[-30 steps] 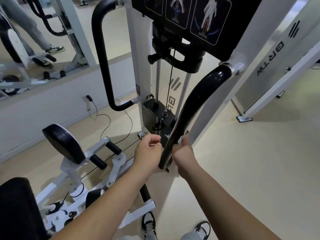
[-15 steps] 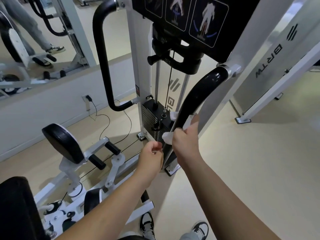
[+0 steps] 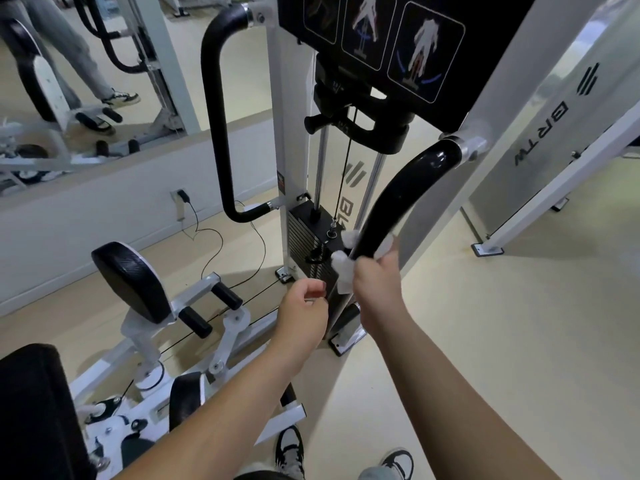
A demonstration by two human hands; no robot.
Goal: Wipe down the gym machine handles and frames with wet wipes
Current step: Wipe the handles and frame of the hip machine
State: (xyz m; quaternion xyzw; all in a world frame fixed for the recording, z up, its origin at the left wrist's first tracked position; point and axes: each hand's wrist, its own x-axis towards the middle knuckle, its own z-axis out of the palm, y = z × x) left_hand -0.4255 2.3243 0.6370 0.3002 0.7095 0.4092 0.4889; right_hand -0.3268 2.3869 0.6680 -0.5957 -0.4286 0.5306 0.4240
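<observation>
The left handle (image 3: 216, 109), a black padded loop on the white frame (image 3: 277, 140), stands upright well off to the left, out of reach of either hand. The left hand (image 3: 304, 311) hangs near the weight stack (image 3: 308, 237), fingers loosely curled, its grip on nothing. Just right of it, the right hand (image 3: 375, 285) has its grip closed round the right handle (image 3: 398, 202) with a white wet wipe (image 3: 341, 268) bunched between palm and padding. That handle's long axis runs up and to the right from the hand to its chrome collar, so most of the padding lies above the grip, and the right hand is much nearer. How far the wipe wraps behind the handle is hidden; the handle's lower end is covered by the hand and wrist.
</observation>
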